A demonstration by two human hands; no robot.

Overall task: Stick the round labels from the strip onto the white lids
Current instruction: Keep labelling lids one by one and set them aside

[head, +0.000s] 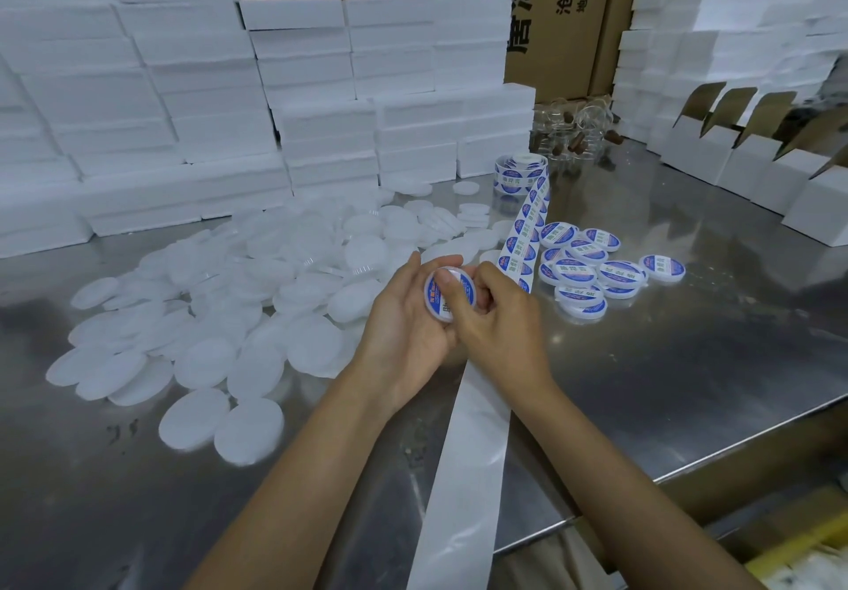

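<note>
Steel tabletop (688, 360) lies under your arms, bare backing strip (463, 475) running between them. Your left hand (404, 328) cups a lid (447, 293); your right hand (495, 309) curls over it, thumb pressing its label. Beyond-left lie plain lids (257, 277); beyond-right, labelled lids (592, 268) beside the label strip (527, 227).

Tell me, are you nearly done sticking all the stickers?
Not nearly. About ten labelled lids lie finished on the right. The left hand holds one lid while the right hand presses its label down. A big pile of bare lids and the label strip remain.
</note>
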